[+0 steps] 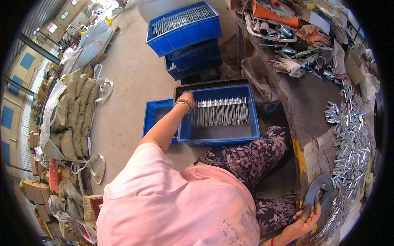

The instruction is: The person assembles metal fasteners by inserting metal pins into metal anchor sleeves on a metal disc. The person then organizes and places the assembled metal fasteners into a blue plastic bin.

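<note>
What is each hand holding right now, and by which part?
The left hand reaches into the blue crate at the metal rods; whether it grips one cannot be told. The right hand rests on the bench edge, holding nothing visible.

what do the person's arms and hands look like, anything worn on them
Both forearms are bare, below a pink short-sleeved top. The left hand has a beaded bracelet at the wrist. The right hand has a thin red band at the wrist. No gloves on either hand.
</note>
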`<state>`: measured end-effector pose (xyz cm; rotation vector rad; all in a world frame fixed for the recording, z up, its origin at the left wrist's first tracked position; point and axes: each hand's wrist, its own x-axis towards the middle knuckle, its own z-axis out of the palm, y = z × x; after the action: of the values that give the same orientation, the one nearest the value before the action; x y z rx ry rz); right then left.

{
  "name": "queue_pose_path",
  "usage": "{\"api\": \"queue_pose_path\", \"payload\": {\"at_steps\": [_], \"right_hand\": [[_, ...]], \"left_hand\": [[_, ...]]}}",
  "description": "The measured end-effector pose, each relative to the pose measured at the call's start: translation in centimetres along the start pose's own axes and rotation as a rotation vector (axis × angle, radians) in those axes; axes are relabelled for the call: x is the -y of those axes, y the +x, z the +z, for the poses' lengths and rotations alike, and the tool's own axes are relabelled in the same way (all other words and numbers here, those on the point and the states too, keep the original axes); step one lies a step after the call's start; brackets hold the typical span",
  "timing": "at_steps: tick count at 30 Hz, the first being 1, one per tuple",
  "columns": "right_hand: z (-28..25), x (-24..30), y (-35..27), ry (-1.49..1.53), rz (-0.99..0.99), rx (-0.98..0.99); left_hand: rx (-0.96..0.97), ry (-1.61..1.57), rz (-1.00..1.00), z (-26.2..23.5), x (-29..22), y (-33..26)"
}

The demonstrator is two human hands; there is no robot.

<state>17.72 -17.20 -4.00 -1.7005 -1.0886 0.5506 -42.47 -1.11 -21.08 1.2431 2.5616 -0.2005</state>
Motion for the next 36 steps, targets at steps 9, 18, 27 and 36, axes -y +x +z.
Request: {"api": "queue_pose_path", "payload": {"at_steps": [9, 18, 27, 36], "right_hand": [[0.5, -0.3, 0.3, 0.045, -0.029, -0.010], [0.7, 1.6, -0.8, 0.148, 0.058, -0.021], [-0.1, 4.1, -1.8, 0.294, 0.043, 0.075], [-3.6, 4.0, -3.4, 0.205, 0.115, 0.030]], "left_hand": [[-0.251, -0.068, 0.090, -2.7, -0.5, -2.0], [-0.554, -0.774, 0.676, -13.8, -15.6, -8.7], [-0.212, -0.783, 1.412, -16.7, -34.6, -23.1], [-0.550, -0.435, 1.471, -12.7, -43.0, -21.1]]}}
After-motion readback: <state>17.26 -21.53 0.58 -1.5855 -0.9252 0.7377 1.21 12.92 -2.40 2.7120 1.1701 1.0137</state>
